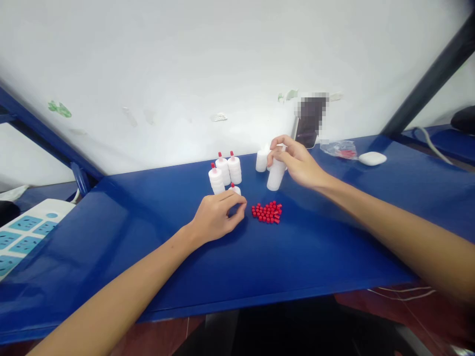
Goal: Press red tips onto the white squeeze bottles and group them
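Note:
My left hand (218, 215) is curled round the base of a small white bottle with a red cap (234, 188) standing on the blue table (304, 247). Just behind it stand three more capped white bottles (225, 170) in a tight group. My right hand (297, 160) grips the top of an uncapped white bottle (275, 175), which leans slightly. Another uncapped white bottle (261, 160) stands to its left. A heap of loose red caps (267, 212) lies on the table between my hands.
A phone (308, 128) leans against the white wall behind my right hand. A clear plastic bag (339, 149) and a white earbud case (372, 158) lie to its right. A white power strip (25, 232) sits at the far left.

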`<state>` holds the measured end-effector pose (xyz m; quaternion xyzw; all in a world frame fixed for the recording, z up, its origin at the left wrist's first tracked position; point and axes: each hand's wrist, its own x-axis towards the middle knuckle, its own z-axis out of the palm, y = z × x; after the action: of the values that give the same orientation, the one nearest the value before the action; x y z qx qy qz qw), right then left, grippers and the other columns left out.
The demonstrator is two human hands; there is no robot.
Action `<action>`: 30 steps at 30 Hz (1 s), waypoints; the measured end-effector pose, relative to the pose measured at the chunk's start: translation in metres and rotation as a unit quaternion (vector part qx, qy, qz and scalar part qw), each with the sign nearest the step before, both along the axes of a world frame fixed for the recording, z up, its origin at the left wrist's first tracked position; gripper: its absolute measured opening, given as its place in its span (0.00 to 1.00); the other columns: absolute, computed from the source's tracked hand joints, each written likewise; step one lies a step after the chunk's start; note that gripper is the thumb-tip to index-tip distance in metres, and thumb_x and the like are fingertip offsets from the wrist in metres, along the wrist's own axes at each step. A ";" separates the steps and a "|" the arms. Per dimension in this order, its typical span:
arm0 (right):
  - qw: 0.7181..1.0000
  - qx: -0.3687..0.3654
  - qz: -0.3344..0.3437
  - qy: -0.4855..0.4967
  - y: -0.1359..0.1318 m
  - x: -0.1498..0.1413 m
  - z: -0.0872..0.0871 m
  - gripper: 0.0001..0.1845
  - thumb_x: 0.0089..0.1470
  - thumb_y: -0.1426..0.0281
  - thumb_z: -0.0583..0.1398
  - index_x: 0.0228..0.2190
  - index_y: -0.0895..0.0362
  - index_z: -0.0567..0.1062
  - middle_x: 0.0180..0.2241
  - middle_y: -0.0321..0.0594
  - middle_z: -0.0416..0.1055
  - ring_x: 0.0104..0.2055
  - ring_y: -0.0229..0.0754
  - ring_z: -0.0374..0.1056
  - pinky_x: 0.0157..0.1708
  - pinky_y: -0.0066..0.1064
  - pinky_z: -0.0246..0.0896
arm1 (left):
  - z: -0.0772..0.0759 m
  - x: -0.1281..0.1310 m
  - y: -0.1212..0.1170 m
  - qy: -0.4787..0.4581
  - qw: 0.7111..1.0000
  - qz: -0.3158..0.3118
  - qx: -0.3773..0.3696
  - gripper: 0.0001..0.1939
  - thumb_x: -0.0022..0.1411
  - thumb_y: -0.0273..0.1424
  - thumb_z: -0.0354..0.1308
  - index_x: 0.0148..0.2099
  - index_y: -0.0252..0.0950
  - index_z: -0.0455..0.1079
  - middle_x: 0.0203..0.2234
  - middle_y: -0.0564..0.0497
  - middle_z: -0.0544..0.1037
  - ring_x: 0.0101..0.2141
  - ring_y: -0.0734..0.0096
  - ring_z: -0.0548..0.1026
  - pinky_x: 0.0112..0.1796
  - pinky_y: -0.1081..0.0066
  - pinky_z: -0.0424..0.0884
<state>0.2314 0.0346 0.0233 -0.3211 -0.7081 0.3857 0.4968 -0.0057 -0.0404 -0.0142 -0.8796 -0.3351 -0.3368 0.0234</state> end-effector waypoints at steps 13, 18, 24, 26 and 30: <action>0.987 -0.107 0.010 0.119 0.000 -0.001 -0.023 0.09 0.49 0.65 0.61 0.24 0.58 0.72 0.20 0.37 0.70 0.23 0.40 0.70 0.28 0.33 0.67 | 0.010 0.013 -0.021 0.065 0.995 -0.061 -0.051 0.12 0.68 0.31 0.52 0.48 0.35 0.74 0.40 0.45 0.75 0.36 0.69 0.73 0.38 0.70 0.71; 0.986 -0.140 0.024 0.087 -0.007 -0.006 -0.024 0.15 0.48 0.60 0.62 0.22 0.60 0.74 0.19 0.38 0.70 0.22 0.38 0.67 0.24 0.29 0.63 | 0.017 0.022 -0.029 0.142 0.983 -0.097 -0.062 0.21 0.68 0.37 0.52 0.60 0.38 0.67 0.53 0.40 0.68 0.51 0.56 0.67 0.52 0.54 0.67; 0.990 -0.119 0.053 0.052 -0.007 -0.008 -0.025 0.18 0.53 0.58 0.60 0.21 0.58 0.72 0.18 0.37 0.69 0.21 0.37 0.66 0.23 0.28 0.60 | 0.015 0.023 -0.025 0.205 0.971 -0.104 -0.060 0.26 0.69 0.42 0.50 0.65 0.39 0.60 0.62 0.38 0.60 0.60 0.47 0.59 0.57 0.47 0.61; 0.990 -0.120 0.061 0.051 -0.006 -0.008 -0.026 0.18 0.54 0.58 0.59 0.21 0.58 0.71 0.18 0.36 0.69 0.21 0.37 0.66 0.23 0.28 0.60 | 0.014 0.024 -0.024 0.217 0.969 -0.106 -0.058 0.27 0.70 0.43 0.49 0.66 0.37 0.59 0.62 0.37 0.59 0.61 0.46 0.57 0.58 0.47 0.60; 0.988 -0.124 0.077 0.054 -0.004 -0.007 -0.027 0.18 0.54 0.57 0.59 0.22 0.58 0.71 0.18 0.36 0.69 0.21 0.37 0.65 0.23 0.28 0.60 | 0.015 0.026 -0.025 0.237 0.964 -0.114 -0.048 0.27 0.70 0.42 0.48 0.66 0.34 0.59 0.63 0.36 0.60 0.62 0.46 0.56 0.58 0.47 0.60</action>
<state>0.2243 0.0304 -0.0041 -0.3035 -0.6493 0.5243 0.4599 0.0204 -0.0658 0.0004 -0.9668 -0.2332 -0.1024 0.0217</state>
